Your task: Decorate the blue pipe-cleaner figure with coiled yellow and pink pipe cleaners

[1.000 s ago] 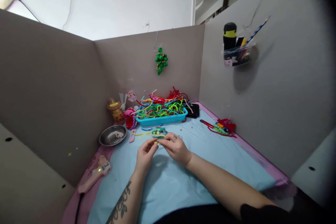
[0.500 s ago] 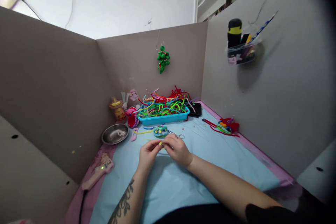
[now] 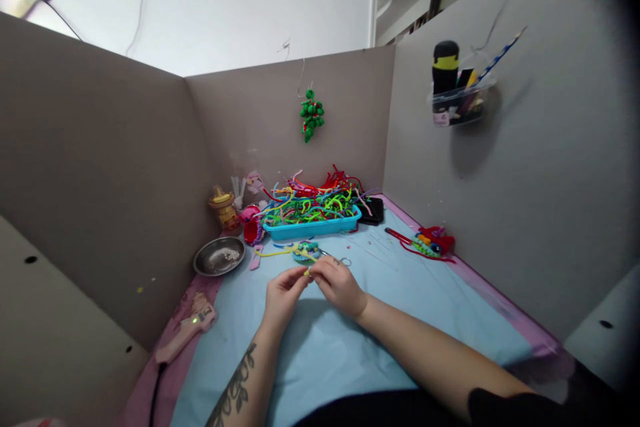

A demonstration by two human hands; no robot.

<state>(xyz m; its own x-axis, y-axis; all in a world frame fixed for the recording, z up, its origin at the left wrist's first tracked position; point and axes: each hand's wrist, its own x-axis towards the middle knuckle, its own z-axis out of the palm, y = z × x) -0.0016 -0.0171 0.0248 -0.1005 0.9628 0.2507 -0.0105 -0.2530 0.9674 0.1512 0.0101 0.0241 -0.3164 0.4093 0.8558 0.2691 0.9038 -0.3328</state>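
Fingers (image 3: 299, 273), left and right, pinch a yellow piece (image 3: 307, 273) (partly hidden) between their tips.

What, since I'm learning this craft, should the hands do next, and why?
Probably a gentle curl of the small yellow piece: the left hand and right hand meet at it in a close pinch, which seems suited to fine shaping.

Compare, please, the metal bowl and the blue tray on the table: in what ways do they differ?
The metal bowl is round, while the blue tray is long and straight-sided. The bowl is grey and shiny; the tray is bright blue. The bowl holds only some small white bits, but the tray is heaped with colourful stems rising above its rim. Both are open-topped containers.
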